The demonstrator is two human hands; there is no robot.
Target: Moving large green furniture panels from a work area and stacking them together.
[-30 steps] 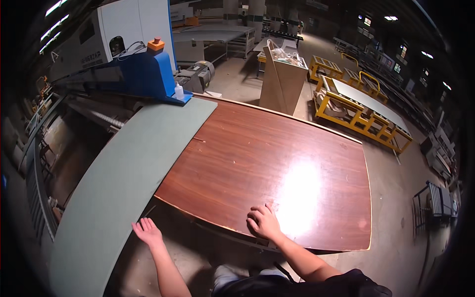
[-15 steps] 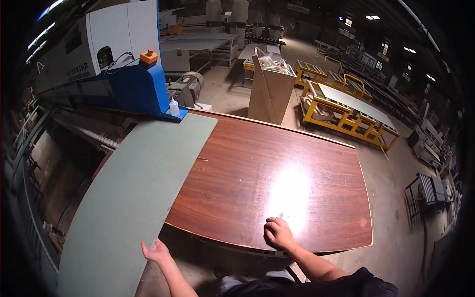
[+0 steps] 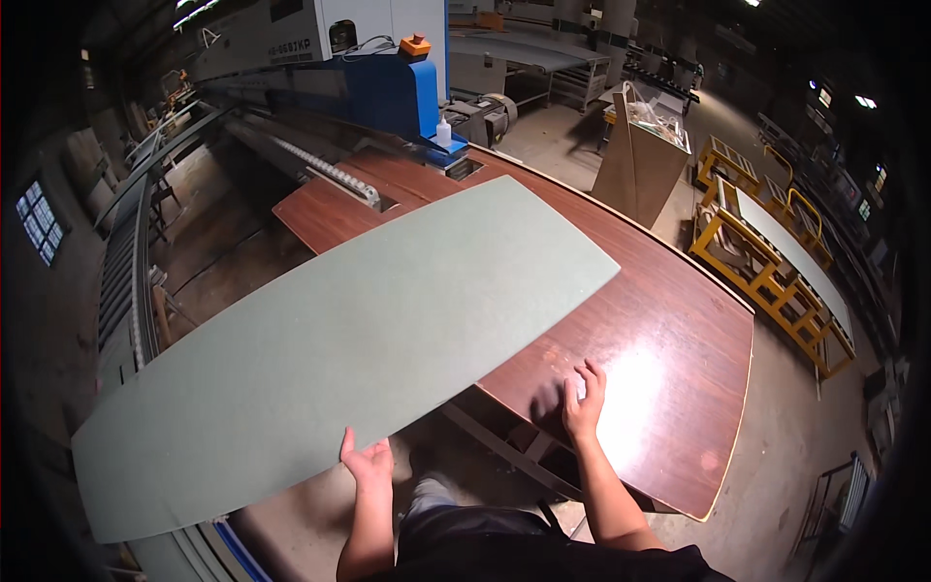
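A large pale green panel (image 3: 339, 330) lies slantwise, its right end on a wood-grain brown tabletop (image 3: 669, 301) and its left part reaching out past the table. At the panel's near edge, my left hand (image 3: 369, 461) grips it with the thumb on top; the fingers underneath are hidden. My right hand (image 3: 585, 403) is raised over the brown tabletop, just right of the panel, with fingers apart and nothing in them. A shadow falls on the tabletop beside it.
Behind the table stands a blue and white machine (image 3: 393, 92) with an orange button box (image 3: 415, 46) and a small white bottle (image 3: 443, 132) at its foot. A roller conveyor (image 3: 121, 276) runs along the left. A wooden bin (image 3: 640, 165) and yellow carts (image 3: 771, 276) stand at the far right.
The green panel has swung round clockwise, its far end coming away from the machine and over the tabletop. My right hand has lifted and opened. My left hand still holds the edge.
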